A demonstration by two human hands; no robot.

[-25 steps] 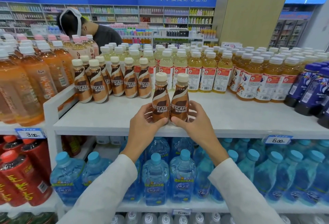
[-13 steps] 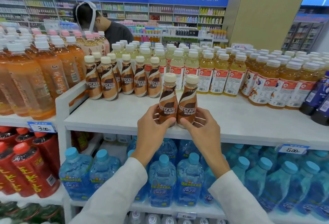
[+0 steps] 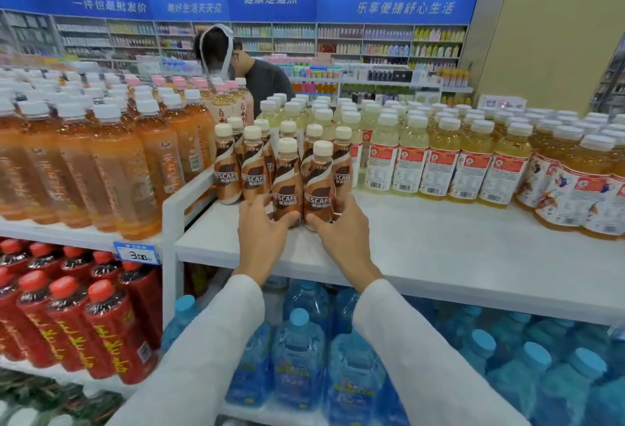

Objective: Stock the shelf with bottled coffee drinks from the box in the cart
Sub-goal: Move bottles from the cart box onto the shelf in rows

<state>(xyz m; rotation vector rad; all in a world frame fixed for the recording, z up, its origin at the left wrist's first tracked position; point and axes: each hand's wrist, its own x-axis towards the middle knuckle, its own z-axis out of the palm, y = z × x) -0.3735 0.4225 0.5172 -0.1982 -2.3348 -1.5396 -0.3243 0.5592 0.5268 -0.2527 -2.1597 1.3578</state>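
Each hand grips one bottled coffee drink low on its body. The left hand (image 3: 267, 234) has thumb and fingers curled round the left bottle (image 3: 286, 185), and the right hand (image 3: 341, 232) is curled round the right bottle (image 3: 319, 190). The two bottles are upright and touch side by side, just in front of the standing coffee row (image 3: 227, 168) at the left end of the white shelf (image 3: 439, 256). The fingers hide their bases, so I cannot tell for sure that they rest on the board, though it looks likely. The step goes best by sliding both straight back to meet the row, labels forward, then releasing one hand at a time so neither tips. The raised side rail (image 3: 184, 195) bounds the left and pale tea bottles (image 3: 409, 161) stand close on the right. Bare board toward the front edge leaves room to draw the hands out.
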